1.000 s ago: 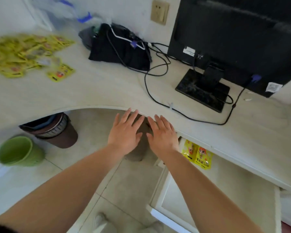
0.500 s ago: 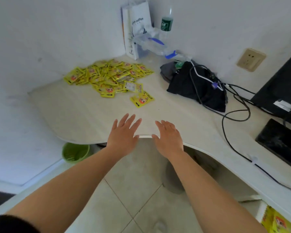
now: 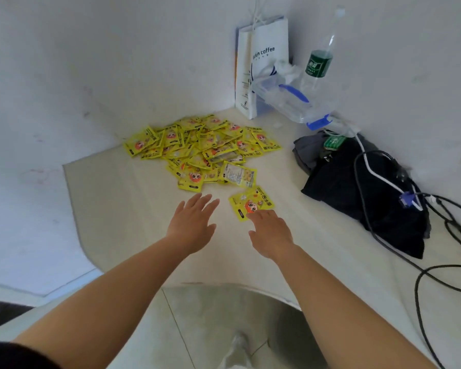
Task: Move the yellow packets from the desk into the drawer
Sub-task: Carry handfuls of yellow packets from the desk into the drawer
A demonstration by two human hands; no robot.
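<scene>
A heap of yellow packets (image 3: pixel 200 147) lies in the far corner of the pale desk (image 3: pixel 123 209). One single yellow packet (image 3: pixel 250 202) lies apart, nearer to me. My right hand (image 3: pixel 270 231) is flat and open, its fingertips touching that packet's near edge. My left hand (image 3: pixel 193 221) hovers open over the desk, just short of the heap, holding nothing. The drawer is out of view.
A white paper coffee bag (image 3: pixel 261 65), a clear plastic container (image 3: pixel 285 99) and a bottle (image 3: pixel 318 62) stand against the far wall. A black cloth bundle (image 3: pixel 357 187) with cables (image 3: pixel 437 235) lies on the right. Floor tiles (image 3: pixel 210 328) show below the desk's curved front edge.
The view swung left from the drawer and monitor to the desk corner. Both hands moved forward over the desk, and my right hand now touches the single packet.
</scene>
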